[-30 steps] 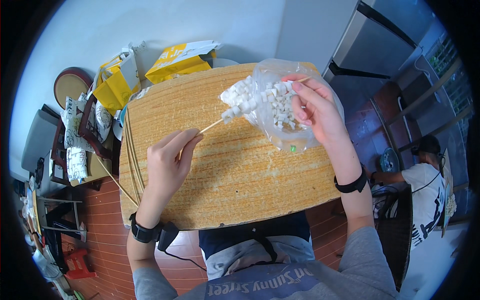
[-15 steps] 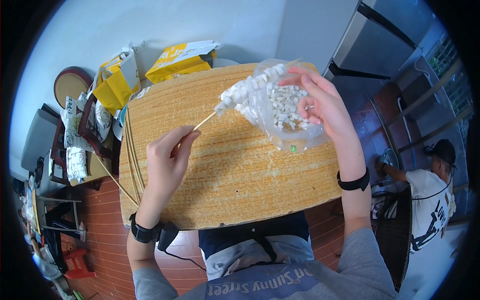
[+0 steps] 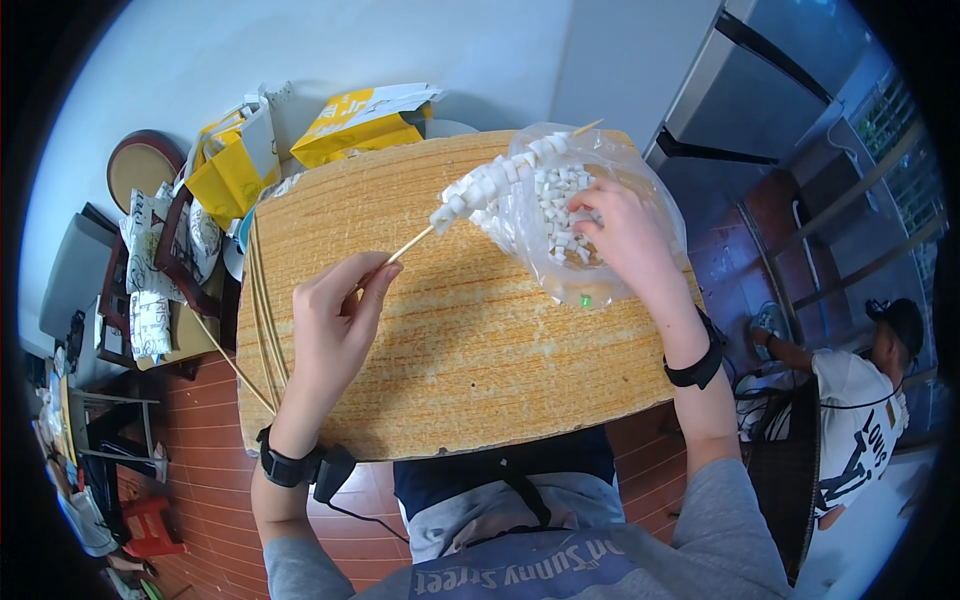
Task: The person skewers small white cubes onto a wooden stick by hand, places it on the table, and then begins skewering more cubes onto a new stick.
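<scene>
My left hand (image 3: 340, 310) pinches the bare lower end of a thin wooden skewer (image 3: 412, 241), which slants up and away to the right. Many small white chunks (image 3: 480, 187) are threaded along its upper part, with the pale tip poking out past them. Beyond it, a clear plastic bag (image 3: 545, 280) lies spread on the table, holding a heap of loose white pieces (image 3: 560, 212); whether they are foam or something else I cannot tell. Over this heap is my right hand (image 3: 632, 235), its fingers bent downward, thumb and forefinger apart, nothing visible between them.
Several bare sticks (image 3: 262, 310) lie along the left side of the wood-patterned table (image 3: 450, 370). Yellow-and-white paper bags (image 3: 360, 125) stand behind it, near the wall. A fridge (image 3: 735, 90) is at the far right; a seated person (image 3: 855, 400) is at the right.
My right hand has come down from beside the skewer's upper end to the loose white pieces in the bag. My left hand and the skewer have hardly moved.
</scene>
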### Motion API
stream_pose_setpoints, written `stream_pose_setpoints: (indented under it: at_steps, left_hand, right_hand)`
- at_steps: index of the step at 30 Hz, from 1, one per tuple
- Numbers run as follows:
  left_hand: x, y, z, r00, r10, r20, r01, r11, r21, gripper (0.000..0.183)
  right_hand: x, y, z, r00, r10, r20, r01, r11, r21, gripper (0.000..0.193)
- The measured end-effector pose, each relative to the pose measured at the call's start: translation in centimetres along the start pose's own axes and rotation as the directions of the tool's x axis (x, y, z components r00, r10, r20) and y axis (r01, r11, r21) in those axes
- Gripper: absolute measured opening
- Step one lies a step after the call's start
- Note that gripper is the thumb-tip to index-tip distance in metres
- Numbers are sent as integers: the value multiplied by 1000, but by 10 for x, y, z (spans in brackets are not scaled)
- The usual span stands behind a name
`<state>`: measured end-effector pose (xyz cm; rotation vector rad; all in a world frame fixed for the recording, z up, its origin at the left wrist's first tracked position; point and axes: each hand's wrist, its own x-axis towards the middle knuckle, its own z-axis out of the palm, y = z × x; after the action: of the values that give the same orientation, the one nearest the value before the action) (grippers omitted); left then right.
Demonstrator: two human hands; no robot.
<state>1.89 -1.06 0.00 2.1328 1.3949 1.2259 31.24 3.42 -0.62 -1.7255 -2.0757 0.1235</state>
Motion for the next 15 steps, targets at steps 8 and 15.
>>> stream_pose_setpoints:
  at_steps: [8,15]
  left_hand:
    - [0,1,-1,1000,27,-2,-27,1000,16,7]
    - [1,4,-2,999,20,47,-21,999,40,10]
  right_hand:
    - [1,-2,-4,1000,24,10,-24,998,53,10]
    - [-1,1,0,996,-84,-2,84,996,-42,10]
